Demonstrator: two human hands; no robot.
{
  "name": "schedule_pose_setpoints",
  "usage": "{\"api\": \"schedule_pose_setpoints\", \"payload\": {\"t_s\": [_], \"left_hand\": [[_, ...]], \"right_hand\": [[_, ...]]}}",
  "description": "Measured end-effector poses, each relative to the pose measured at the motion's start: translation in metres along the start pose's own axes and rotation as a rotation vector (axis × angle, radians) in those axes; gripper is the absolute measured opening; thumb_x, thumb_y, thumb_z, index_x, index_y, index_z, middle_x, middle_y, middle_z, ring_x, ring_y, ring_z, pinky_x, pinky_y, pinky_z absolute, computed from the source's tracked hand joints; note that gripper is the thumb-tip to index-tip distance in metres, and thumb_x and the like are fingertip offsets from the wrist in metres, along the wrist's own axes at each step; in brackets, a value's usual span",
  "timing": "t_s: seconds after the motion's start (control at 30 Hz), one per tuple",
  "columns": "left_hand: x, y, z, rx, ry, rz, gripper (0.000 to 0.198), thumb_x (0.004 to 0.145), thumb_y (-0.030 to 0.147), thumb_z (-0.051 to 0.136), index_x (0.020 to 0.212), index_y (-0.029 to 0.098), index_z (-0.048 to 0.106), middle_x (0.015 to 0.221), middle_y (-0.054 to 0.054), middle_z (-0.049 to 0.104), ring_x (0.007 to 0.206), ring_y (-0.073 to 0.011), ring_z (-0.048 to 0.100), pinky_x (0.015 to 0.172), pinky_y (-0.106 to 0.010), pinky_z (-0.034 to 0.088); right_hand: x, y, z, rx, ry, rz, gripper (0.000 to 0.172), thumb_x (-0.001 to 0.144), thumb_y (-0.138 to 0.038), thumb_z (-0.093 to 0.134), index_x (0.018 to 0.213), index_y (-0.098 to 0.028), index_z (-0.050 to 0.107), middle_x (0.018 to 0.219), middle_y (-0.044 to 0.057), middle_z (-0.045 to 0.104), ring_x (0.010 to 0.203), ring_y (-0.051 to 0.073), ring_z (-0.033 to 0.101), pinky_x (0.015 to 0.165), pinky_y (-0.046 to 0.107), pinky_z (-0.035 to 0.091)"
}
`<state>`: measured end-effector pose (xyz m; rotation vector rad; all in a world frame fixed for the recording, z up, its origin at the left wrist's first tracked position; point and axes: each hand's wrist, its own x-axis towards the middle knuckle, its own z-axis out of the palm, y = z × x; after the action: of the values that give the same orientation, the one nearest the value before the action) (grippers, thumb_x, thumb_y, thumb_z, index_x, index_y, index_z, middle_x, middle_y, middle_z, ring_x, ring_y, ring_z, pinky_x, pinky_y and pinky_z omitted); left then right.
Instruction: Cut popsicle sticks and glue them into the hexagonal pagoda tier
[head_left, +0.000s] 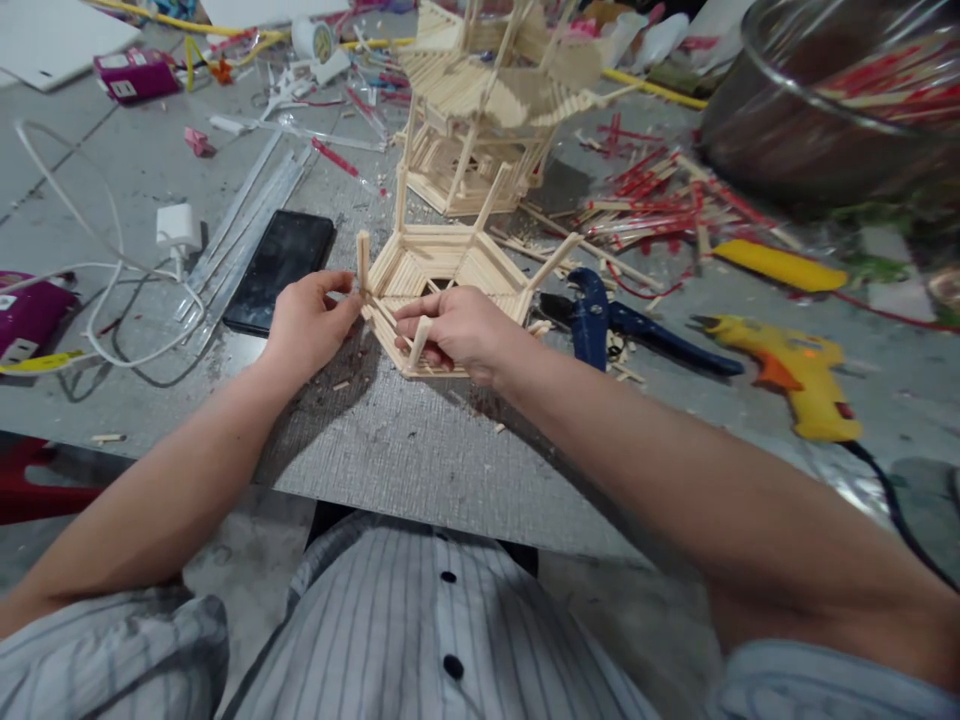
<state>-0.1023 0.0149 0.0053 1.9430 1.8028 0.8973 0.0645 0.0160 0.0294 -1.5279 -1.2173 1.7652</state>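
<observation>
In the head view, the hexagonal stick frame [442, 237] sits centrally on the tabletop [367, 450]. The left hand [319, 312] pinches narrowly at its nine o'clock edge; the right hand [472, 330] curls over its six o'clock side; I cannot tell what either holds. A brushing knuckle could snap the front post [419, 342]. Scraps litter the grey, textured surface; a glue gun [806, 375] lies toward three o'clock, above pale floor [247, 540].

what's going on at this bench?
A person is handling a hexagonal wooden-stick frame with upright corner posts. The left hand is at its left corner; the right hand reaches over the near side, fingers by the front-left post. A taller stick structure stands behind. Blue cutters and a yellow glue gun lie to the right.
</observation>
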Motion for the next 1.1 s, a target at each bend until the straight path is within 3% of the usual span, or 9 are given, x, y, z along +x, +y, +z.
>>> {"api": "schedule_pose_setpoints", "payload": {"t_s": [0.07,0.13,0.27,0.33,0.63,0.83,1.1], "left_hand": [[-0.005,0.003,-0.002,0.062,0.134,0.055,0.016,0.076,0.021,0.057,0.091,0.015,0.062,0.089,-0.001,0.060,0.057,-0.0049,0.048,0.059,-0.023,0.042],[-0.010,0.005,-0.003,0.099,0.180,0.208,0.011,0.077,0.020,0.057,0.087,0.015,0.061,0.093,-0.002,0.057,0.058,-0.0041,0.046,0.059,-0.023,0.043],[-0.016,0.007,-0.001,0.053,-0.013,0.607,0.011,0.081,0.019,0.054,0.083,0.018,0.065,0.089,-0.004,0.061,0.072,-0.0104,0.055,0.063,-0.024,0.046],[-0.016,0.006,0.002,0.029,-0.079,0.708,0.013,0.082,0.019,0.054,0.084,0.018,0.066,0.091,-0.006,0.062,0.078,-0.0122,0.059,0.068,-0.025,0.048],[-0.011,0.001,0.004,0.031,-0.139,0.713,0.012,0.081,0.019,0.055,0.089,0.017,0.064,0.099,-0.008,0.065,0.088,-0.0152,0.062,0.075,-0.028,0.052],[-0.009,0.001,0.003,0.047,-0.179,0.660,0.016,0.083,0.026,0.055,0.093,0.017,0.064,0.101,-0.009,0.064,0.085,-0.0151,0.062,0.073,-0.028,0.053],[-0.010,0.000,0.008,0.082,-0.146,0.774,0.022,0.088,0.027,0.049,0.095,0.017,0.067,0.095,-0.009,0.062,0.080,-0.0132,0.061,0.071,-0.027,0.051]], "right_hand": [[0.000,0.000,0.000,-0.001,0.004,0.003,0.013,0.079,-0.003,0.055,0.073,-0.013,0.060,0.044,0.000,0.055,0.027,0.004,0.034,0.025,0.016,0.024],[0.001,0.000,-0.001,-0.004,-0.001,-0.002,0.013,0.079,-0.003,0.054,0.073,-0.014,0.059,0.045,-0.001,0.056,0.027,0.004,0.034,0.025,0.016,0.024],[0.003,0.002,-0.003,-0.019,-0.012,-0.049,0.014,0.078,-0.003,0.056,0.072,-0.015,0.055,0.040,-0.004,0.050,0.027,0.005,0.036,0.024,0.015,0.026],[0.003,0.003,-0.003,-0.027,-0.010,-0.072,0.015,0.077,-0.004,0.058,0.070,-0.016,0.053,0.036,-0.006,0.045,0.027,0.005,0.037,0.024,0.015,0.026],[0.003,0.001,-0.004,-0.030,-0.009,-0.069,0.019,0.075,-0.004,0.061,0.068,-0.018,0.050,0.037,-0.007,0.044,0.027,0.006,0.038,0.024,0.015,0.026],[0.000,0.001,-0.007,-0.012,-0.009,-0.058,0.017,0.077,-0.002,0.055,0.070,-0.018,0.051,0.036,-0.006,0.044,0.028,0.007,0.040,0.024,0.017,0.029],[-0.013,0.008,-0.016,0.031,-0.070,-0.035,0.013,0.078,-0.002,0.052,0.081,-0.014,0.055,0.043,-0.003,0.051,0.034,0.008,0.047,0.032,0.017,0.033]]}}
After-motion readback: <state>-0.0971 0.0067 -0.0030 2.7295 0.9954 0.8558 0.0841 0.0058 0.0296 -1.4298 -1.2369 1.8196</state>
